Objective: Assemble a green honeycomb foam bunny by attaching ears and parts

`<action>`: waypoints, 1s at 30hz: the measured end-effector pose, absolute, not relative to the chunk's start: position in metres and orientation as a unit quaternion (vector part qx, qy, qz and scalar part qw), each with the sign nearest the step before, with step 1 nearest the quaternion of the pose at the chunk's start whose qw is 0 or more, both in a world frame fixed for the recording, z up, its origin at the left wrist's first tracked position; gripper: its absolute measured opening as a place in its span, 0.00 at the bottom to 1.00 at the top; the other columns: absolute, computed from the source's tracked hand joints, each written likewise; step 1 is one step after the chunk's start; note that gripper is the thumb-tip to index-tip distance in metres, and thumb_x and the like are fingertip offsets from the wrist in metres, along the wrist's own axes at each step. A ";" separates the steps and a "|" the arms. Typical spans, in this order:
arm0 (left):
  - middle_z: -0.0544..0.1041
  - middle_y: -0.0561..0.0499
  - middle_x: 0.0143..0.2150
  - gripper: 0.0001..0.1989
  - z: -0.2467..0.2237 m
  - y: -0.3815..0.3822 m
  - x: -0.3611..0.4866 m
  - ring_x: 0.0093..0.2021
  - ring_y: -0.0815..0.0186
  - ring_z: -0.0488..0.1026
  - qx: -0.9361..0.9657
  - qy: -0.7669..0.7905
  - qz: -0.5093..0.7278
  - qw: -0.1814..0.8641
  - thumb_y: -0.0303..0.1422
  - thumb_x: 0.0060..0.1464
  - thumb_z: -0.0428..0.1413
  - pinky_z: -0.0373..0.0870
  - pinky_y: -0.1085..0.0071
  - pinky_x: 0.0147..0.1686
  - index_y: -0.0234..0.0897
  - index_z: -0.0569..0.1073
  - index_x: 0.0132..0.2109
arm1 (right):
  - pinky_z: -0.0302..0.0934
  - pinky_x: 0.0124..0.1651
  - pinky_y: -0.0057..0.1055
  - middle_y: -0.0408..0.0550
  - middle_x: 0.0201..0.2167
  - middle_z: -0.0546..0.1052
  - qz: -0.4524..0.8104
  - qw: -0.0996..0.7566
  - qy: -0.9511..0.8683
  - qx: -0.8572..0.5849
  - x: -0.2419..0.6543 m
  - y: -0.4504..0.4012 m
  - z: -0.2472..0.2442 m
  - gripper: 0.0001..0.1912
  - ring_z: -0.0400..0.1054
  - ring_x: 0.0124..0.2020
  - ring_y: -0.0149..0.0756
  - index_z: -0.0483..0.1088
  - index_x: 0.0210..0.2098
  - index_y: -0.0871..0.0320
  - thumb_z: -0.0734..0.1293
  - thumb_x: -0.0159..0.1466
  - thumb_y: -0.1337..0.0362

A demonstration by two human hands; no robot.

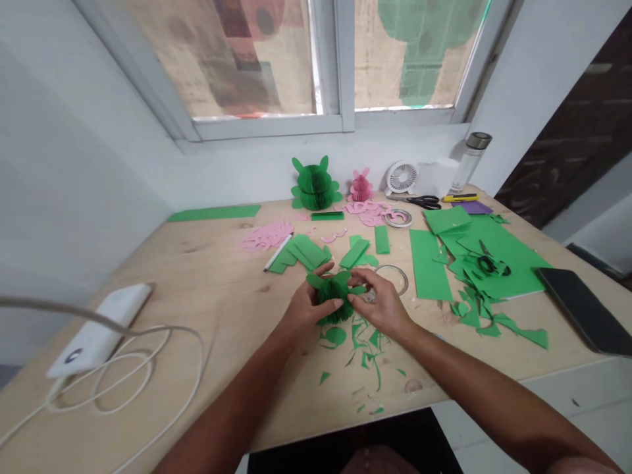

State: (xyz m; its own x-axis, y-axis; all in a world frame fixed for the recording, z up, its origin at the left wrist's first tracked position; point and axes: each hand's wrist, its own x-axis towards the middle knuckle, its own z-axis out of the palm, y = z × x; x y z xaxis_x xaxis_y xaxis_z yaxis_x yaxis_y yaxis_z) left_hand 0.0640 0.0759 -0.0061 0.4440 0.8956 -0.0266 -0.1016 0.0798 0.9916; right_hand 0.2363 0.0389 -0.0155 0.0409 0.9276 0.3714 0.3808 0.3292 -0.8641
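A small pleated green paper figure (332,299) with rounded ear-like tabs is between my hands, near the middle of the table. My left hand (310,303) grips it from the left, thumb across its front folds. On the other side my right hand (378,299) pinches it around a small green tab at its right edge. Green scraps and a cut green circle (336,336) lie just below it. Beyond my right hand rests a tape roll (399,279). Folded green paper strips (307,251) and a white pen (278,252) lie behind my left hand.
A large green paper figure (316,187) and a pink one (361,187) stand by the wall, near a fan (401,178). Right are scissors (486,263), green sheets (508,247) and a phone (585,309). Left are a power bank (101,329) and a looping cable (200,355).
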 end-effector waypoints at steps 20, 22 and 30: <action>0.72 0.42 0.55 0.55 -0.020 0.078 0.071 0.53 0.53 0.70 0.590 0.328 0.399 0.621 0.34 0.36 0.68 0.66 0.58 0.53 0.41 0.47 0.68 | 0.67 0.41 0.32 0.43 0.30 0.76 0.236 0.547 -0.598 -0.536 0.233 0.043 -0.027 0.20 0.72 0.35 0.37 0.68 0.46 0.56 0.64 0.54 0.69; 0.74 0.43 0.51 0.55 -0.022 0.081 0.071 0.50 0.53 0.72 0.593 0.319 0.405 0.618 0.34 0.36 0.68 0.67 0.58 0.51 0.41 0.47 0.68 | 0.67 0.41 0.32 0.44 0.30 0.76 0.236 0.560 -0.592 -0.530 0.233 0.042 -0.026 0.19 0.72 0.35 0.36 0.69 0.46 0.56 0.64 0.54 0.69; 0.74 0.49 0.42 0.49 -0.031 0.093 0.066 0.40 0.61 0.74 0.534 0.318 0.438 0.649 0.33 0.35 0.68 0.70 0.67 0.40 0.44 0.55 0.64 | 0.67 0.42 0.31 0.44 0.29 0.76 0.230 0.584 -0.574 -0.526 0.235 0.042 -0.019 0.17 0.72 0.33 0.35 0.67 0.45 0.57 0.64 0.54 0.68</action>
